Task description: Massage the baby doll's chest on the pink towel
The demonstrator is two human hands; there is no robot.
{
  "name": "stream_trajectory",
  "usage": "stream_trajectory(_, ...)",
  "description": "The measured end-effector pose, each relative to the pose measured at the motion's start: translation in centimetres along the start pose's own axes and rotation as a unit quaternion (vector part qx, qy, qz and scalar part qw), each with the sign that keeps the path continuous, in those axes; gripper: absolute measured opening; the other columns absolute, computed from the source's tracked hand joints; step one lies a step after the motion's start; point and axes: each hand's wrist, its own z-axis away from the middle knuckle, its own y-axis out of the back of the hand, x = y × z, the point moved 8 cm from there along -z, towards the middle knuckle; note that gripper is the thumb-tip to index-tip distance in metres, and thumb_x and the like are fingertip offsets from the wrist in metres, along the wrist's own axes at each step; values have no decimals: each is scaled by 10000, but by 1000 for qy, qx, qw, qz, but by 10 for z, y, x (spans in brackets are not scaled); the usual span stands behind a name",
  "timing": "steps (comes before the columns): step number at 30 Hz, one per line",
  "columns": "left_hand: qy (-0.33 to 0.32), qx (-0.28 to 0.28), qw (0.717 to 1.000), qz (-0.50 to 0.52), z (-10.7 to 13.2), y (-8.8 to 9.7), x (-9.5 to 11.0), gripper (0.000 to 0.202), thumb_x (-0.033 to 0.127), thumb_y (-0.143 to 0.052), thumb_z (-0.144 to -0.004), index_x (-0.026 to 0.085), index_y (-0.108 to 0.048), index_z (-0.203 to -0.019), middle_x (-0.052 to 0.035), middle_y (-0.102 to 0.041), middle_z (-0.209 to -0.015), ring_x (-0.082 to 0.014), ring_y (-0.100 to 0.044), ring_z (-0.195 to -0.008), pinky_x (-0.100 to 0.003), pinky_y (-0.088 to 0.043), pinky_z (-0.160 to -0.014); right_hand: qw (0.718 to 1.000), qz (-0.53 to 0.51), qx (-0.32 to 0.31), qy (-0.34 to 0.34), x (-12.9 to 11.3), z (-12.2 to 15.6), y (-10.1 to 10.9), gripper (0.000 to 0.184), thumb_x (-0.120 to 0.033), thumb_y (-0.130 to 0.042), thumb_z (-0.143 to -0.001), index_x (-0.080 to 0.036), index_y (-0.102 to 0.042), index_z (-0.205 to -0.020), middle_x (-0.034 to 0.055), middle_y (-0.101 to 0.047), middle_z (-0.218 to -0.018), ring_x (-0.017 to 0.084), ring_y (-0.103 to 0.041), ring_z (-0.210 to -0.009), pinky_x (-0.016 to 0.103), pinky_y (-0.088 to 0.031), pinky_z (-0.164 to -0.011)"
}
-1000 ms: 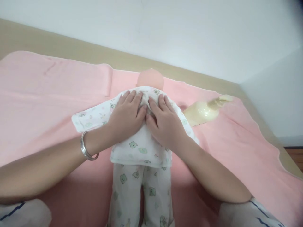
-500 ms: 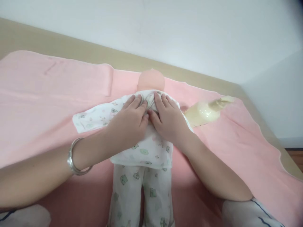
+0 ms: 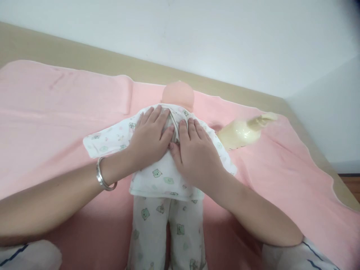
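A baby doll lies stretched out, its bare round head [image 3: 178, 94] at the far end. It wears a white long-sleeved top [image 3: 165, 183] and matching trousers [image 3: 147, 232], both printed with small green animals. On the left side of the chest my left hand [image 3: 152, 138] rests flat with its fingers spread. My right hand [image 3: 198, 155] lies on the right side, fingers stretched out over the cloth. The two thumbs come close together mid-chest, below a fold in the top near the neck. Much of the top's front is hidden under my hands.
A pink blanket [image 3: 70, 101] covers most of the light wooden table [image 3: 118, 60]. To the right of the doll lies a cream-coloured pump bottle [image 3: 239, 134] on its side. A white wall [image 3: 197, 37] rises behind the table.
My left hand has slid left and its fingers lie flatter. My right hand has moved slightly down, away from the neck. The bunched cloth at the chest now lies smoother.
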Motion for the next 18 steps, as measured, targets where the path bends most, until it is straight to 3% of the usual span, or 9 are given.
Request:
stream_trajectory(7,-1,39,999,28,0,3,-3,586,410,-243,-1017,156,-444,-1505,-115,-422,-1598,-278,-336,-1511,-521,-220,-1284,996,-92,-4,6,17,-20,-11,697,-451,-327,-1024,-39,-276,-1584,233,-219,-1672,337,-169,-1584,598,-212,-1268)
stream_trajectory(11,10,33,999,31,0,1,-4,609,418,-237,-1015,148,-429,-1525,-114,-395,-1616,-290,-309,-1526,-516,-204,-1287,991,-136,-12,5,27,-28,-11,692,-495,-272,-1031,-86,-281,-1589,181,-217,-1687,313,-129,-1594,605,-176,-1276)
stream_trajectory(14,20,13,999,34,1,0,-4,633,447,-219,-1019,152,-383,-1555,-117,-327,-1653,-308,-241,-1558,-541,-166,-1291,985,-172,-17,2,33,-27,2,673,-493,-269,-1029,-105,-314,-1577,145,-305,-1665,317,-206,-1578,604,-231,-1265)
stream_trajectory(18,24,-11,999,25,1,0,-2,634,451,-209,-1032,147,-319,-1578,-150,-235,-1682,-331,-164,-1581,-590,-132,-1280,981,-174,81,-8,39,-18,34,589,-389,-279,-1025,-183,-317,-1576,92,-391,-1631,288,-325,-1539,586,-329,-1232)
